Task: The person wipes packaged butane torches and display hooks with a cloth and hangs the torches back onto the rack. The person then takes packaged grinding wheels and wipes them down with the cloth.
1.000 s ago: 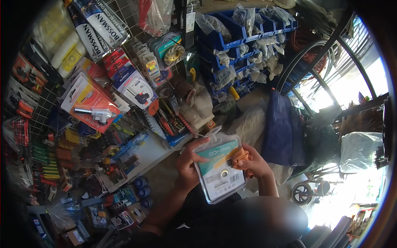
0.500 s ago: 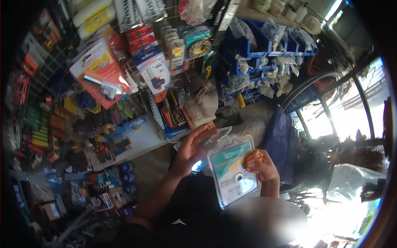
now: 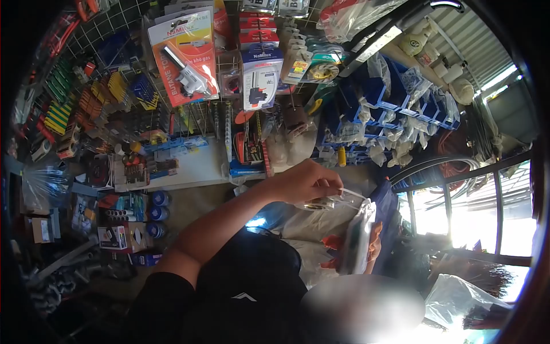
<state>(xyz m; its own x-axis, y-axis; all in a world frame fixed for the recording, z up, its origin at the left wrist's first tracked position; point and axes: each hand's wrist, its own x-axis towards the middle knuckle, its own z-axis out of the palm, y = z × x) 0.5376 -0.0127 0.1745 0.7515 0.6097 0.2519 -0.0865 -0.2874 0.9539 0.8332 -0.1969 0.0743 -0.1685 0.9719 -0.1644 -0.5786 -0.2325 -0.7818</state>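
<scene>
A clear plastic blister pack (image 3: 356,238) is between my hands, tilted so that I see it nearly edge-on. My left hand (image 3: 315,179) reaches over its top, fingers closed on a clear plastic flap that stands away from the rest. Under those fingers shows a pale ring-shaped item (image 3: 318,204); whether it sits inside the plastic I cannot tell. My right hand (image 3: 373,247) is wrapped round the pack's lower right side, partly hidden behind it. Crumpled orange-brown material (image 3: 331,247), perhaps cloth, pokes out beside the pack at that hand.
Packaged butane torches (image 3: 186,71) and other blister packs hang on a wire rack ahead. Blue parts bins (image 3: 366,114) with plastic bags stand to the right of them. A white shelf (image 3: 195,172) carries tools. Barred openings (image 3: 458,212) let in bright light at right.
The blister pack has turned from face-on to nearly edge-on. My left hand has moved right, over its top, and closed on the plastic flap. The camera view has shifted.
</scene>
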